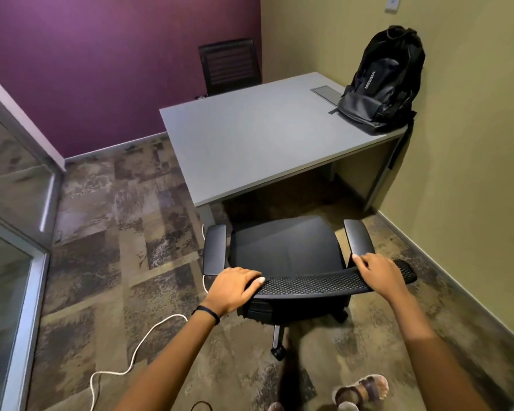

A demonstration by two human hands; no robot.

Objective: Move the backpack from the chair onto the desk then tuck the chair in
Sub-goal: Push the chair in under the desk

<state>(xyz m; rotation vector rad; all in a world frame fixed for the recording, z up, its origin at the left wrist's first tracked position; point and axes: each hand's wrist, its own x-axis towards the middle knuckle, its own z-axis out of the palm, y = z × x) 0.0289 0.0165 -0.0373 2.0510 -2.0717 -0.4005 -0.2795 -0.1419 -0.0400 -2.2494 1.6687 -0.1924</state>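
Your left hand and right hand both grasp the mesh top edge of the chair backrest, left at its 9 o'clock end, right toward its 3 o'clock end, fingers curled over the rim. The chair's empty seat faces the table at 12 o'clock, front edge near the tabletop's near edge, not yet under it. The backpack stands upright on the table's far corner at 1 o'clock, leaning against the wall.
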